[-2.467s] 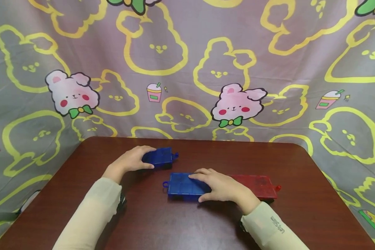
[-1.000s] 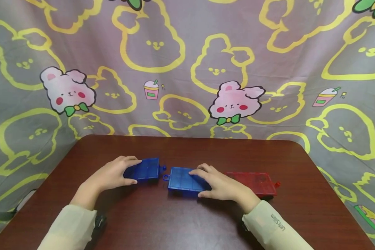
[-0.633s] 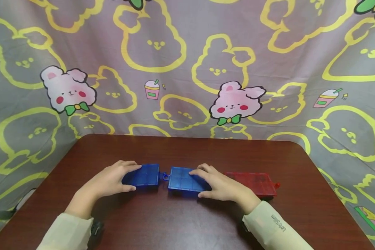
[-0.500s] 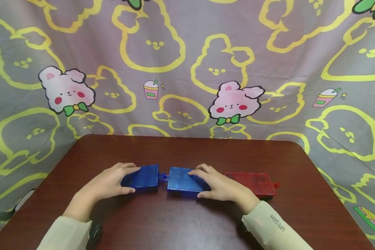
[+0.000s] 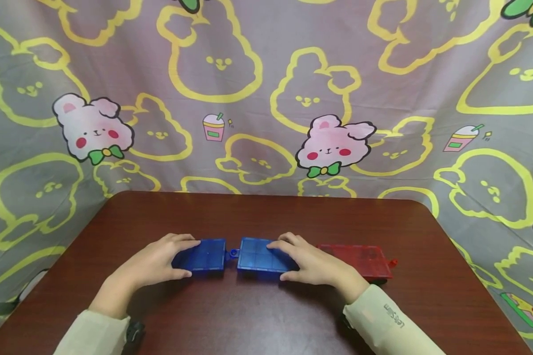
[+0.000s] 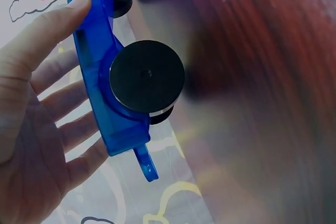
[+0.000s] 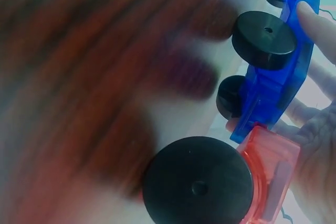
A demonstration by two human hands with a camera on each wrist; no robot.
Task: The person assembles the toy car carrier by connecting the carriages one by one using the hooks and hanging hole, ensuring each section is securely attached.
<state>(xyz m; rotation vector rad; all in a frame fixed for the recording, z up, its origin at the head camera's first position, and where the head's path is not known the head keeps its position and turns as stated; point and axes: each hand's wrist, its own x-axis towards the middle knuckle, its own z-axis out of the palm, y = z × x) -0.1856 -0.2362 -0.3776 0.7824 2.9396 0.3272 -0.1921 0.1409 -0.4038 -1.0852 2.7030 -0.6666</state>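
Observation:
In the head view my left hand [image 5: 153, 261] grips a dark blue toy car base [image 5: 209, 254] by its long sides, thumb on the near side. The left wrist view shows the same car's black wheel [image 6: 147, 76] and its ring hitch [image 6: 147, 166]. My right hand [image 5: 315, 264] holds a lighter blue toy car base [image 5: 257, 256], thumb near and fingertips on its top. Between the two cars, the left one's peg overlaps the ring coupling [image 5: 234, 253] of the right one. Behind the right hand, a red toy car base [image 7: 275, 156] meets the blue car's other end.
The red car [image 5: 364, 261] sits on the brown table [image 5: 266, 315], its small peg [image 5: 394, 262] pointing right. A curtain [image 5: 248, 113] printed with rabbits hangs past the table's far edge.
The left hand has brought its blue car toward me and into line with the other blue car, its peg coming onto the ring. The right hand stays almost in place.

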